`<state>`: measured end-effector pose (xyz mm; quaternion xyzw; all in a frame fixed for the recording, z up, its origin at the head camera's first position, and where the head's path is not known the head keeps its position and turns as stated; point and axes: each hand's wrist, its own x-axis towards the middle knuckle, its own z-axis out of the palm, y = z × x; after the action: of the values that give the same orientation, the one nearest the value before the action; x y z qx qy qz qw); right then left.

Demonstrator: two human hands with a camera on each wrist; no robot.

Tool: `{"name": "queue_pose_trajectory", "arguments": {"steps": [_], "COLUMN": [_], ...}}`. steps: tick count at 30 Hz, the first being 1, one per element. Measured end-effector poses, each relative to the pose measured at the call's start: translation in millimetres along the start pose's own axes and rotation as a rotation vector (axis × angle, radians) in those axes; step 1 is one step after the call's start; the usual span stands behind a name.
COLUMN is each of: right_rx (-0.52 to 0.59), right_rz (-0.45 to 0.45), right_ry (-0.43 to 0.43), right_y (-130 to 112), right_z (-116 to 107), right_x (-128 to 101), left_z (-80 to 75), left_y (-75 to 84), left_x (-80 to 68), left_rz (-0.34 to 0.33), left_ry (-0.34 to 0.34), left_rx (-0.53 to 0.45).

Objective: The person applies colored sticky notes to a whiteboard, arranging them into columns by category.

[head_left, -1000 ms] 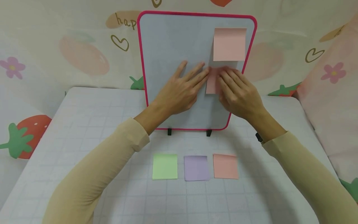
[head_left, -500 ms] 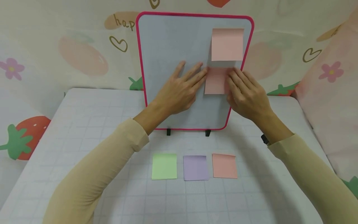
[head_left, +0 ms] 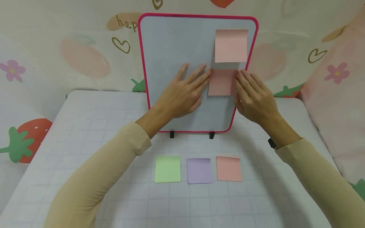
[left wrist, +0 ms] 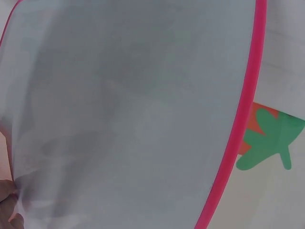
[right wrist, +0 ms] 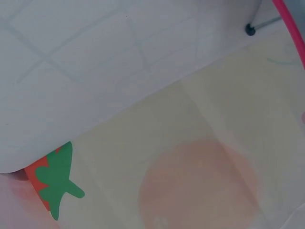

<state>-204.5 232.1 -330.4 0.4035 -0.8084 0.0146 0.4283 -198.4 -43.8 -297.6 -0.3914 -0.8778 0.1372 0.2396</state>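
A pink sticky note (head_left: 221, 83) lies against a whiteboard (head_left: 171, 41) with a pink-red frame. At its upper left corner the left hand (head_left: 183, 91) rests on the board, fingers spread and mostly straight. My right hand (head_left: 255, 96) touches the note's upper right edge with its fingertips, the fingers extended and close together. Just above sits another pink sticky note (head_left: 231, 46), stuck near the board's upper right. In the left wrist view, a few fingertips (left wrist: 7, 205) show at the lower left edge. The right wrist view does not show the hand.
On the white grid-patterned tablecloth (head_left: 114, 190) before the board lie a green sticky-note pad (head_left: 167, 169), a purple pad (head_left: 199, 171) and a pink pad (head_left: 229, 168). Black feet (head_left: 212, 135) support the board. Behind it hangs a strawberry-printed cloth (head_left: 85, 19).
My right hand has slid rightward along the lower pink note's top to its right edge, uncovering more of the note. The left hand stays in place on the board.
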Motion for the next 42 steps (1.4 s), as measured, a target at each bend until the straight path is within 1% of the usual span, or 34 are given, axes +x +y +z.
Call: {"name": "queue_pose_trajectory", "arguments": {"steps": [3, 10, 18, 22, 26, 29, 32, 34, 36, 38, 42], "right_rx": [-0.008, -0.020, 0.001, -0.002, 0.011, 0.033, 0.067, 0.089, 0.115, 0.149, 0.255], "right_rz": [-0.016, -0.065, -0.108, -0.096, -0.059, -0.053, -0.051, -0.043, -0.034, -0.028, -0.022], "right_ry": [-0.005, -0.037, -0.044, -0.050, -0.034, -0.040, -0.043, -0.031, -0.014, -0.020, -0.077], "right_y": [-2, -10, -15, -13, -11, -11, -14, -16, -20, -26, -42], "right_z": [1, 4, 9, 7, 5, 1, -3, -6, -10, -15, -28], "right_x": [2, 11, 19, 17, 11, 7, 2, -2, -8, -14, -30], "left_z": [0.1, 2.0, 1.9, 2.0, 1.9, 0.8, -0.4, -1.1, -0.9, -0.5, 2.3], "left_y": [1.7, 9.0, 13.6, 11.5, 9.6, 10.1, 11.9, 14.3, 18.7, 25.3, 43.7], "left_x": [-0.1, 3.9, 9.1, 6.6, 1.6, -2.4, -7.6, -12.1, -17.9, -25.2, -43.8], "left_rz": [0.001, 0.029, 0.023, 0.014, 0.003, 0.001, 0.008, 0.016, 0.027, 0.040, 0.096], "left_ry": [-0.005, 0.001, -0.003, -0.007, -0.021, -0.021, -0.001, 0.009, 0.021, 0.015, -0.002], "left_rx": [0.011, 0.066, 0.033, 0.021, 0.014, 0.011, -0.001, -0.001, 0.009, 0.006, -0.065]}}
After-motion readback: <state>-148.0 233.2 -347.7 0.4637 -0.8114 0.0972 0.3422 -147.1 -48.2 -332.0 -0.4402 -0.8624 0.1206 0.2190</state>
